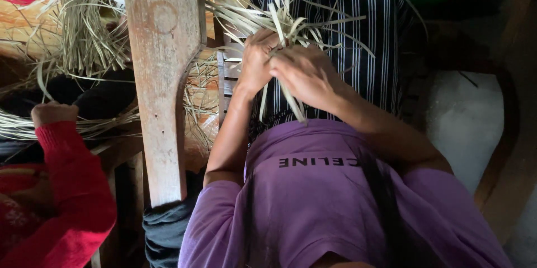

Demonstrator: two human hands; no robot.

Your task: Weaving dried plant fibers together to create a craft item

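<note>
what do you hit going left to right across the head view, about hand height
red sleeve of another person → wooden plank → left hand → right hand, both gripping the pale straw strips → striped dark cloth → curved wooden frame

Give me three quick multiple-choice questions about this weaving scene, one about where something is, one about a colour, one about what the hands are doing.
1. The wooden plank stands where, relative to the two hands?
A. left in the picture
B. right in the picture
C. below them

2. The sleeve at the left edge is:
A. green
B. red
C. white

3. The left hand and right hand are:
A. resting apart
B. together on the pale straw strips
C. empty

Answers: 1 A, plank is left of both hands. 2 B, the knit sleeve is red. 3 B, both hands grip the strips.
</note>
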